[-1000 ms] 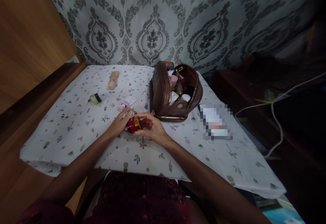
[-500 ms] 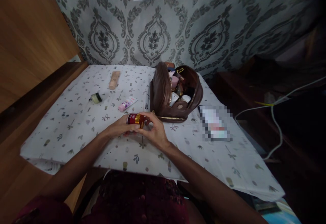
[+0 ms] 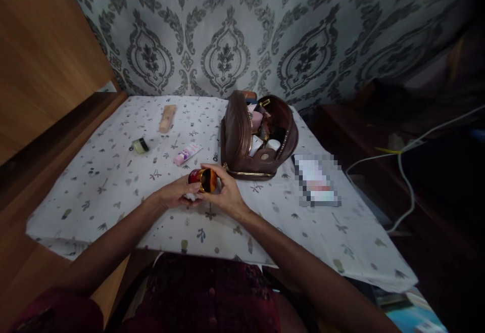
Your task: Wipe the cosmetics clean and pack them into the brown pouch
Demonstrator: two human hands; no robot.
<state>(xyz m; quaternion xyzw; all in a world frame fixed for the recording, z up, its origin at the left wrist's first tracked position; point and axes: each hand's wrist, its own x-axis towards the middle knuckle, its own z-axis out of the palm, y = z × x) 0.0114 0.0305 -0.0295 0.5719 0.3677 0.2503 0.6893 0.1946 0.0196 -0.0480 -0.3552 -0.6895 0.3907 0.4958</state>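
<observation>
A small dark red jar (image 3: 194,175) with a shiny gold lid (image 3: 208,180) is held over the near middle of the table. My left hand (image 3: 175,193) is closed around the red body, its thumb lying near the lid's edge. My right hand (image 3: 230,194) grips the lid from the right, with thumb and fingers curled about it. The lid's flat end faces partly towards me. Just beyond my hands lies a pink and white squeeze tube (image 3: 188,153). To the right of it stands an unzipped brown cosmetic bag (image 3: 238,136) with several items inside.
A beige tube (image 3: 167,119) and a small pale green jar with a black lid (image 3: 140,146) lie at the left. A phone with a blurred-out screen (image 3: 316,179) rests at the right. White cables (image 3: 411,186) hang past the right edge of the patterned tablecloth (image 3: 125,191).
The jar has tipped so that its lid's end faces me more. My right fingers have shifted round the lid. The whole view has moved slightly.
</observation>
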